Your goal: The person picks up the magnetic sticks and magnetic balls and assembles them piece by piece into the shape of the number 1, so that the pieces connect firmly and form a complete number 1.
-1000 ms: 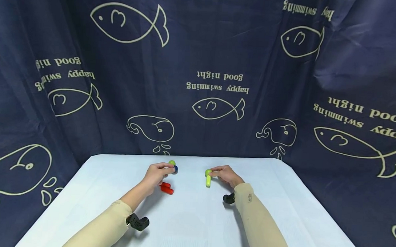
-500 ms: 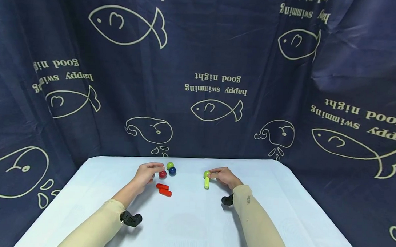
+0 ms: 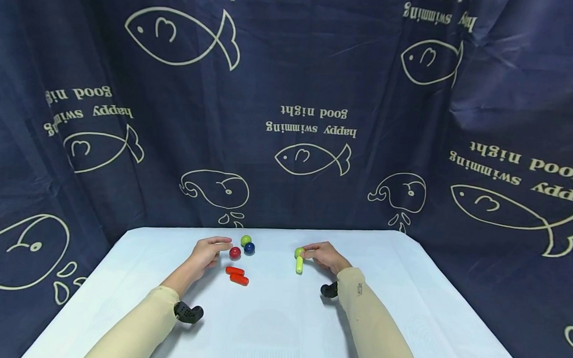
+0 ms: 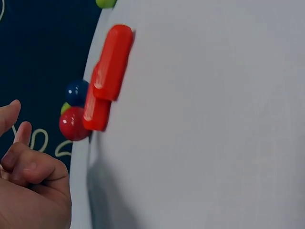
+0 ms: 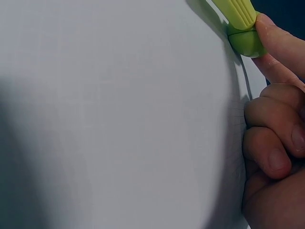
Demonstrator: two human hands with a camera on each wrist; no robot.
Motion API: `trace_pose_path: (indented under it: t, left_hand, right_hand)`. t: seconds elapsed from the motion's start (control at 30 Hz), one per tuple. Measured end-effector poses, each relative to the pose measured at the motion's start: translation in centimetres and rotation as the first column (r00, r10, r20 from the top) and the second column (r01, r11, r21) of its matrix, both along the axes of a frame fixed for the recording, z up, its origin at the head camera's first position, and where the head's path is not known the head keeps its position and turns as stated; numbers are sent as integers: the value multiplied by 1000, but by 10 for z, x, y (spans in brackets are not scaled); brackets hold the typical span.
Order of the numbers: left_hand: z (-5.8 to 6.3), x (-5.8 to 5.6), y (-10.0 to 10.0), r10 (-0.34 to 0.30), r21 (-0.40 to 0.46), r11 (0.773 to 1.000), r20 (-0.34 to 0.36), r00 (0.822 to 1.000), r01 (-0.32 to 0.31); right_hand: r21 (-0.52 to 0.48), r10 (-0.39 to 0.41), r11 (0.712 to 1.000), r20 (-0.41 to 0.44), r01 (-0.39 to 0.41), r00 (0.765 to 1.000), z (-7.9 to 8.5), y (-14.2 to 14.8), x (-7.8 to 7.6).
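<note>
In the head view my left hand (image 3: 207, 252) is just left of a glossy red ball (image 3: 235, 253), holding nothing. Its thumb and index finger reach out while the other fingers curl in the left wrist view. Beside the red ball sit a blue ball (image 3: 249, 249) and a green ball (image 3: 246, 241). Two red sticks (image 4: 114, 62) lie nearer me, one overlapping the other in the left wrist view. My right hand (image 3: 328, 256) pinches another green ball (image 5: 247, 44) between thumb and index finger. A yellow-green ridged stick (image 5: 237, 12) meets that ball.
Everything lies on a table with a white cover (image 3: 272, 315). A dark blue curtain (image 3: 314, 201) with fish and whale drawings hangs behind its far edge and at the sides. Black devices (image 3: 188, 312) are strapped at both wrists.
My left hand has moved left from the blue ball, past the red ball, which now shows fully. My right hand keeps its place at the green ball. The head view has shifted slightly.
</note>
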State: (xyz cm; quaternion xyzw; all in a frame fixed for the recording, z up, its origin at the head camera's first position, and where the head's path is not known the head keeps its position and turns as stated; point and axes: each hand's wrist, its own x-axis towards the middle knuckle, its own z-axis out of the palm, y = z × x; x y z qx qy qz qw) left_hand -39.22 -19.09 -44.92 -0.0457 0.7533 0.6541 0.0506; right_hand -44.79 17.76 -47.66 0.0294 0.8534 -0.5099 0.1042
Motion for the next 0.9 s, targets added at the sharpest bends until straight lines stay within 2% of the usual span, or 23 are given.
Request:
trace_pose_path:
  t: [0.3,0.6,0.9]
  left_hand:
    - [-7,-7,-5,0,-29,1000,9,1000,0]
    - [-15,-16,3,-37,31,999,30,999,36]
    - [-23,-14,3,-9,19,1000,61,998,8]
  right_hand:
    - [26,-12,1000,7,12,1000,1,-2,1]
    - [25,-19,999,-7,19,1000,5,3,4]
    - [-18,8,1000,-2,-8,1000,0,1,6]
